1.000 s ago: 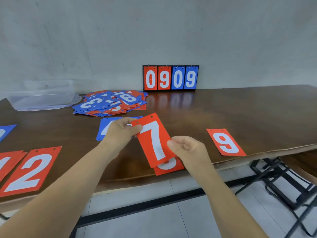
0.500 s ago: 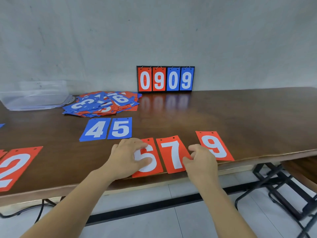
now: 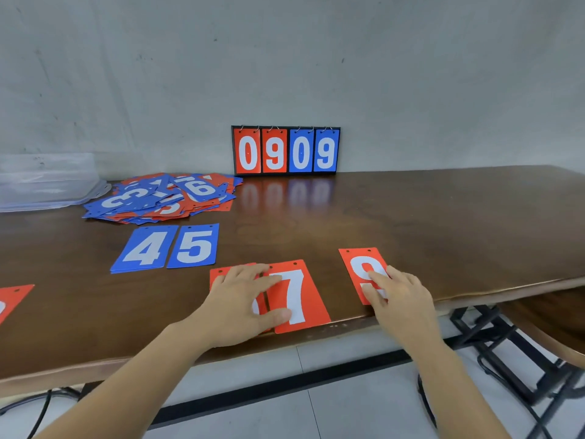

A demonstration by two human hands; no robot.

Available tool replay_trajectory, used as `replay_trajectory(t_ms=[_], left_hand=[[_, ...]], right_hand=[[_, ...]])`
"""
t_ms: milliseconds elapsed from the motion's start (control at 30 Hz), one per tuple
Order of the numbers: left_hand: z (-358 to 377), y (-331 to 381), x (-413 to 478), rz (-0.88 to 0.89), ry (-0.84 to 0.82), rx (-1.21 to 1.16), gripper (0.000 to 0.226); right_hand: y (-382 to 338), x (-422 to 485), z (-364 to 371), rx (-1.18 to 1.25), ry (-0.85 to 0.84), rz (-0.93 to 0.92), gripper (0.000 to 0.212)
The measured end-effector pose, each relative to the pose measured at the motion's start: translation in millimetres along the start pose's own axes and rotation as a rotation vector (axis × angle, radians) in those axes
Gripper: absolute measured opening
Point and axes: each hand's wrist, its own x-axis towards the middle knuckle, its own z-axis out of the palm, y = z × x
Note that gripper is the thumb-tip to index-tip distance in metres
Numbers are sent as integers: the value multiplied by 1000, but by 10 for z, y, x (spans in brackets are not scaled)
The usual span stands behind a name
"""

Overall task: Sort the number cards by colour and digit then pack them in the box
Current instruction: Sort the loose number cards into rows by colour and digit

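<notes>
red 7 card [image 3: 299, 296] flat, mixed card pile [image 3: 164, 198]

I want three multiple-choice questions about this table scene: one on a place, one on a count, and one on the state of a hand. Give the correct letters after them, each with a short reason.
1. Where does the blue 5 card lie relative to the blue 4 card?
A) on top of it
B) just to its right
C) to its left

2. How many digit panels does the standing scoreboard show?
A) two
B) six
C) four

3. What is the right hand doing?
A) resting with relaxed fingers on the red 9 card
B) holding a card up in the air
C) making a fist on bare wood

Answers:
1 B: the two blue cards lie side by side, with the 4 on the left and the 5 on the right.
2 C: the panels read 0, 9, 0, 9.
3 A: the fingers cover the lower part of the 9, which lies flat on the table.
</notes>
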Motion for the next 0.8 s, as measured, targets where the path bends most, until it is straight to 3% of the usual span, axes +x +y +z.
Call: replay_trajectory(t_ms=[267,600,800], left_hand=[[32,12,135,-5,-49,15,119],[20,34,134,-19,-43,-18,119],[-104,103,67,-45,62,-185,86]], right_hand=[[574,111,-15,141,6,-35,34],[591,95,-5,167,9,14,38],[508,56,-103,315,78,3,35]])
